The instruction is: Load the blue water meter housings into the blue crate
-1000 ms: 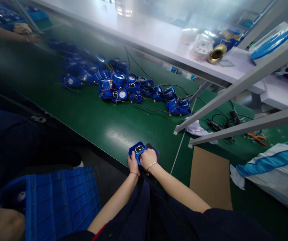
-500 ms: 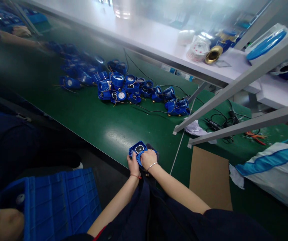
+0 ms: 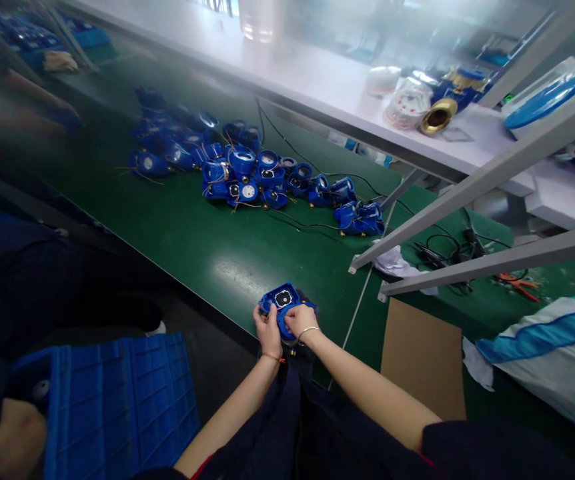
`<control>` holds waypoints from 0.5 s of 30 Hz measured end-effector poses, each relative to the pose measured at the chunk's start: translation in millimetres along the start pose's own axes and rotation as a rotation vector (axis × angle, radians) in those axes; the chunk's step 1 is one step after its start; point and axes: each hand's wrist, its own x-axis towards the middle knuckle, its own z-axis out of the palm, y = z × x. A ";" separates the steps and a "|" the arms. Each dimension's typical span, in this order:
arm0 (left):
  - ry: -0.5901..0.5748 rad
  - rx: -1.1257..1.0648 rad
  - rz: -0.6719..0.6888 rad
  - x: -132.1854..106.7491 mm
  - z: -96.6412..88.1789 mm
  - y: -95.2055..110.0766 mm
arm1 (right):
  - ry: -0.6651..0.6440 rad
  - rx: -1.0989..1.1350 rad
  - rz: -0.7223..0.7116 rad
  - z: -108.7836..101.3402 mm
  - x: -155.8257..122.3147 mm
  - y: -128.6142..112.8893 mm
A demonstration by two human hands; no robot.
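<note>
A blue water meter (image 3: 280, 287) rests at the near edge of the green bench, its black square module framed in white facing up. My left hand (image 3: 268, 330) is closed around its left side, thumb on top. Over the meter's round blue part, my right hand (image 3: 301, 321) has its fingers bent and pressed together; what they pinch is hidden. Something dark lies just behind the meter at its right, partly covered by my right hand.
Several blue meters with thin wires (image 3: 247, 177) are heaped at the back of the green bench (image 3: 192, 247). A shelf leg (image 3: 447, 200) slants down at right, near a cardboard sheet (image 3: 422, 360). At lower left are a blue crate (image 3: 117, 400) and another person's hand (image 3: 15, 433).
My right hand has drawn back slightly and shows more of the meter's round part. My left hand keeps its hold. The view has shifted a little; the other person's arm at upper left has moved.
</note>
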 end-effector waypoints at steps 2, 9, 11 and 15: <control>-0.002 -0.006 0.001 1.7 -1.1 -0.3 | -0.048 0.075 0.025 2.5 2.0 -0.2; -0.005 -0.056 -0.050 -1.9 -3.3 -1.8 | 0.024 0.161 0.074 6.1 -1.3 4.6; -0.001 -0.067 -0.064 -4.9 -4.5 -2.4 | 0.059 0.178 0.107 9.7 -1.6 5.9; -0.007 -0.078 -0.086 -10.0 -8.8 -3.6 | 0.006 0.280 0.223 18.5 3.6 6.2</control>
